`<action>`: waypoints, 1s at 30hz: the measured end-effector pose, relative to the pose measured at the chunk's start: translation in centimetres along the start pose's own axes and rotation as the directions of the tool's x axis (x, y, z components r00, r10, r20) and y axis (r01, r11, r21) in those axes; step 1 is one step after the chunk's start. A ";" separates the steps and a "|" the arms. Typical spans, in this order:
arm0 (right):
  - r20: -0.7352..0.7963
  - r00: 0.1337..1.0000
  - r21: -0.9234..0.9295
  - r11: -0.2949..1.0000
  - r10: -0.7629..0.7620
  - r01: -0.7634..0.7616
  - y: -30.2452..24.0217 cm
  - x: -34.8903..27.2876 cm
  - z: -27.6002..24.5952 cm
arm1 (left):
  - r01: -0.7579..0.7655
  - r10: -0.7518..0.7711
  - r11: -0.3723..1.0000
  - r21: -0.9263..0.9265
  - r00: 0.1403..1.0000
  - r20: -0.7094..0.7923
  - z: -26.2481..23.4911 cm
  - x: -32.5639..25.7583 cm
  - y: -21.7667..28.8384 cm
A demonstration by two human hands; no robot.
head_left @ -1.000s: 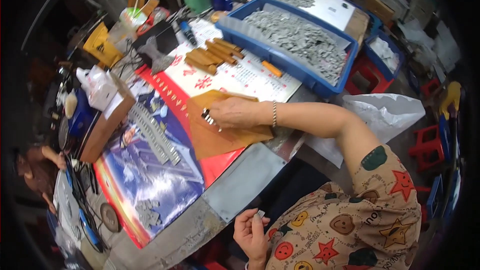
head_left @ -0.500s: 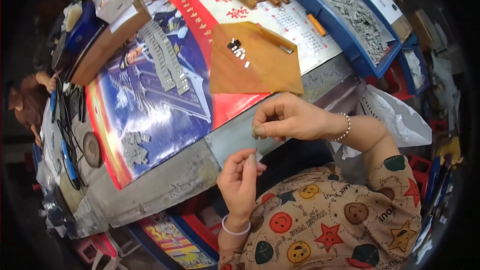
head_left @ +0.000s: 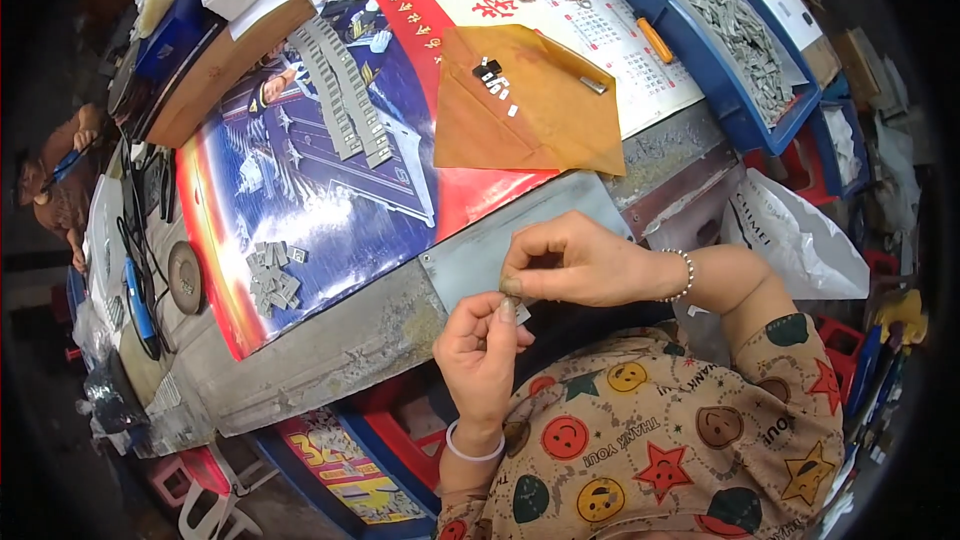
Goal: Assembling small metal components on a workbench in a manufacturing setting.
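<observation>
Lower centre of the frame: your left hand (head_left: 480, 355) and right hand (head_left: 575, 262) meet, fingertips pinched together on one small grey part (head_left: 520, 312) held between them. Above, at upper centre, an orange sheet (head_left: 540, 110) lies on the table (head_left: 330, 340), carrying several similar small pieces (head_left: 495, 80).

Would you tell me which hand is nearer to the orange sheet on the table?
The right hand, just below the orange sheet; the left hand sits lower, near the body.

Left hand (head_left: 480, 355) and right hand (head_left: 570, 262) pinching small grey part (head_left: 520, 312), brown paper sheet (head_left: 530, 105) beyond
</observation>
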State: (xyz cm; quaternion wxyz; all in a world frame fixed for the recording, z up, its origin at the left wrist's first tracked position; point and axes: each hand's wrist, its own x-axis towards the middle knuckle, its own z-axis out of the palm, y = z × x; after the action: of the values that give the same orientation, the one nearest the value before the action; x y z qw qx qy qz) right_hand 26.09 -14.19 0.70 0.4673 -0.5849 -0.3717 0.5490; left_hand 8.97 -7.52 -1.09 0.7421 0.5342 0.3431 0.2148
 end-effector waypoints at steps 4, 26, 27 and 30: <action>0.049 0.993 0.315 0.942 0.106 -0.117 0.6 0.4 -0.2 | 0.020 -0.021 0.997 -0.080 1.000 -0.009 -0.2 0.5 0.1; 0.059 0.997 0.096 0.995 -0.042 0.036 1.5 -0.9 0.1 | 0.001 -0.002 0.999 0.049 1.000 0.003 0.0 -0.9 0.2; 0.061 0.996 0.180 0.981 0.060 -0.070 0.9 -1.1 -0.1 | -0.003 0.003 0.999 0.050 1.000 0.004 0.2 -0.8 0.5; 0.085 0.991 0.232 0.965 0.102 -0.120 1.2 -1.2 -0.5 | 0.037 -0.039 0.999 0.028 0.998 0.041 0.3 -0.6 0.5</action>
State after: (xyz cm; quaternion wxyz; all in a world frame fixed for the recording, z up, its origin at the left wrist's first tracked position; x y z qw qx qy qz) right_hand 26.32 -15.75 -0.10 0.4884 -0.5246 -0.2870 0.6356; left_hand 8.78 -7.94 -0.40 0.7458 0.5419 0.3405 0.1848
